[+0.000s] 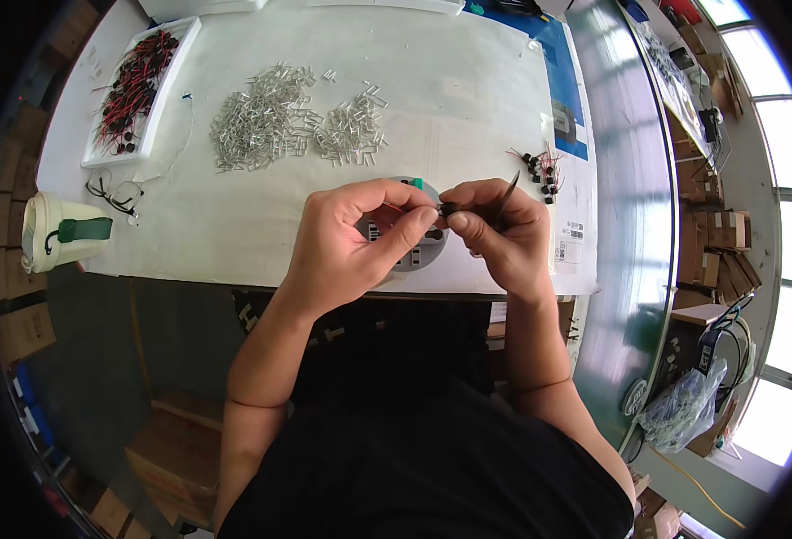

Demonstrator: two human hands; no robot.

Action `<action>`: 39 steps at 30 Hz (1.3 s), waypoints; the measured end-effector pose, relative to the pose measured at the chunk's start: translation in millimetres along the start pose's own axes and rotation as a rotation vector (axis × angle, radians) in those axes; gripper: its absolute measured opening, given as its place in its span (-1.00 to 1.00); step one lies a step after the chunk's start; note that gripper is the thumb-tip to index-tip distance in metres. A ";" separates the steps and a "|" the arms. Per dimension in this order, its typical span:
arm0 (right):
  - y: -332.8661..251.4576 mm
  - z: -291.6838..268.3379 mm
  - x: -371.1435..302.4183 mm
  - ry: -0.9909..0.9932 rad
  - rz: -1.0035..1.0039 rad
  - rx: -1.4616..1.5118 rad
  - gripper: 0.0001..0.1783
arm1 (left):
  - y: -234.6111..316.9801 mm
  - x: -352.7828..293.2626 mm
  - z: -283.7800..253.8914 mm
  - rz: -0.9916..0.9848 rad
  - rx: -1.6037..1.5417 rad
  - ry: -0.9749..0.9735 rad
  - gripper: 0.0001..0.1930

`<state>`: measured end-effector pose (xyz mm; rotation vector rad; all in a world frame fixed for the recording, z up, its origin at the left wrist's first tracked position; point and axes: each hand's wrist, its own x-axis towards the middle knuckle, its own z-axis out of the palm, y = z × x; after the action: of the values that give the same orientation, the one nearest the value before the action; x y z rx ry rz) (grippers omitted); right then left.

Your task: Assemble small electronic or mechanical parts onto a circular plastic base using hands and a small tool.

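Note:
Both my hands meet over a round grey fixture near the table's front edge. Between the thumb and finger of my right hand is a small black component. A slim, dark, pointed tool also sticks up from the right hand's fingers. My left hand is closed in a pinch right beside the component; what its fingertips hold is too small and covered to name. A bit of red wire shows by the left fingers. The hands partly hide the fixture, which has a green piece at its far edge.
Piles of U-shaped metal clips lie mid-table. A white tray of red-wired black components stands far left, with glasses and a cream container nearer. More wired components lie at right, by a blue sheet.

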<state>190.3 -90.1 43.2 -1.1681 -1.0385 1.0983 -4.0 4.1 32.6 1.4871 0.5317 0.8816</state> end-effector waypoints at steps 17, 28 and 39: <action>8.0 -7.0 4.2 -0.089 -0.167 -0.147 -0.76 | 2.2 6.6 -8.1 -0.474 -0.391 -0.148 -0.85; 7.0 -6.5 2.5 -0.066 -0.171 -0.195 -0.79 | -5.8 5.8 8.1 -0.302 -0.396 -0.045 -0.83; 8.6 -17.4 3.2 -0.113 -0.238 -0.406 -0.82 | -2.5 5.9 -15.0 -0.297 -0.169 -0.165 -0.80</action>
<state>207.1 -89.2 32.9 -1.2679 -1.4968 0.7918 -11.8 18.4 30.5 1.2735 0.5259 0.5518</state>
